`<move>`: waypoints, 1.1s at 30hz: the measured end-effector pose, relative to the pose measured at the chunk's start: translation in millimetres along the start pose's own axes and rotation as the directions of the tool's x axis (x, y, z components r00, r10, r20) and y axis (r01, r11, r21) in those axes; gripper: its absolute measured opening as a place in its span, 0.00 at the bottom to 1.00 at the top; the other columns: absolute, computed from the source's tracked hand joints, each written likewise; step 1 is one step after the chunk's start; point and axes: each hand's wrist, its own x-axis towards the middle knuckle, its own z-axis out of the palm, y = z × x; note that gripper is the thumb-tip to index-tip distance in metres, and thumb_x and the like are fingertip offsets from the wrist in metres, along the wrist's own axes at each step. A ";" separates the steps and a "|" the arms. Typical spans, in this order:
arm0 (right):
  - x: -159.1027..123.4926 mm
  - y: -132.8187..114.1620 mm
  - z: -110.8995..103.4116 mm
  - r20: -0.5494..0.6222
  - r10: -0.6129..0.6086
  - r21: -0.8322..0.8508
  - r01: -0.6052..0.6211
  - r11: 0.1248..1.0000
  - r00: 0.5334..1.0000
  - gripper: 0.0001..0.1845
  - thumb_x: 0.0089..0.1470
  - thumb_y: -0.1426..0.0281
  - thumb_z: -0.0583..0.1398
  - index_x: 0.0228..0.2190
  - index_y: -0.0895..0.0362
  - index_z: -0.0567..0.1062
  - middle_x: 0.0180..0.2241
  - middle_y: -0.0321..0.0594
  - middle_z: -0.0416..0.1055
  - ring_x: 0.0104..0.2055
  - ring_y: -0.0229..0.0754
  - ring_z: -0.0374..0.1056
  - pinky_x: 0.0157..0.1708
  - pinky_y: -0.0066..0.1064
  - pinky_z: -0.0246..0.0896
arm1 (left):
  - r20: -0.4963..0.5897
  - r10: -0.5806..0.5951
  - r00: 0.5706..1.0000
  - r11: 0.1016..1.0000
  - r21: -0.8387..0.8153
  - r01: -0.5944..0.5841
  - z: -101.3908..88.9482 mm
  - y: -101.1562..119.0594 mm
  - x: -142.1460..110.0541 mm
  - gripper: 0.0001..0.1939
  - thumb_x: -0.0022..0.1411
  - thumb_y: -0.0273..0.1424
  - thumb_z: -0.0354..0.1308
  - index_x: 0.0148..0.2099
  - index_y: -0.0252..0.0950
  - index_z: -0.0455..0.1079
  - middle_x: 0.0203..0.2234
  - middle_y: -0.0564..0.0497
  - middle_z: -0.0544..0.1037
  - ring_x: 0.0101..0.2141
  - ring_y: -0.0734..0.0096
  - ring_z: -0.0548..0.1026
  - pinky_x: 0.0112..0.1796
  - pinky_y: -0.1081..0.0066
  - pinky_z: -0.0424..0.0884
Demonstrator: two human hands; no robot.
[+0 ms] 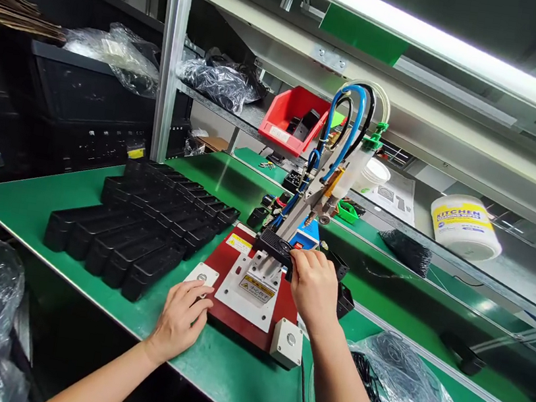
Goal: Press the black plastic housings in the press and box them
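My left hand (182, 317) rests at the front left corner of the dispensing machine's red base (249, 331). Its fingers are spread over the near edge of a white button box (203, 276). My right hand (314, 286) is closed at the right end of a black plastic part (272, 241), which lies on the metal fixture (266, 266). A thin dark loop shows by the fingertips; the thumb side is partly hidden. Just above the part points the nozzle (309, 220) of the syringe (355, 170).
Rows of black plastic housings (117, 240) stand on the green table left. A second button box (288, 342) sits front right. A plastic bag (414, 401) and black rubber rings (372, 382) lie at right. The shelf bears a red bin (284, 138) and a white tub (466, 227).
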 end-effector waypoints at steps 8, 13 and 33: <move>-4.0 -9.9 7.9 -0.008 0.024 0.093 -0.023 0.995 1.000 0.18 0.62 0.68 0.53 0.51 0.60 0.68 0.51 0.47 0.70 0.51 0.50 0.65 0.43 0.39 0.58 | -0.023 0.007 1.000 1.000 -0.028 -0.008 -1.3 0.1 0.7 0.11 0.57 0.18 0.54 0.37 0.37 0.72 0.40 0.47 0.78 0.47 0.58 0.71 0.48 0.58 0.65; -12.4 -18.0 23.3 0.039 -0.009 0.115 0.005 0.993 0.999 0.25 0.62 0.65 0.54 0.58 0.58 0.61 0.58 0.49 0.63 0.61 0.52 0.58 0.53 0.47 0.53 | -0.041 0.006 0.999 1.000 0.006 -0.005 -1.0 -1.7 -0.6 0.11 0.56 0.19 0.55 0.38 0.38 0.72 0.41 0.48 0.78 0.47 0.59 0.72 0.48 0.58 0.65; -212.3 -37.1 42.0 -0.032 0.302 0.326 -0.276 0.904 0.953 0.21 0.58 0.70 0.55 0.53 0.49 0.66 0.52 0.44 0.69 0.53 0.52 0.67 0.44 0.47 0.66 | -0.041 -0.070 0.997 0.974 0.214 0.077 5.1 -4.9 -1.9 0.17 0.57 0.24 0.57 0.50 0.36 0.64 0.45 0.43 0.77 0.49 0.53 0.71 0.49 0.55 0.62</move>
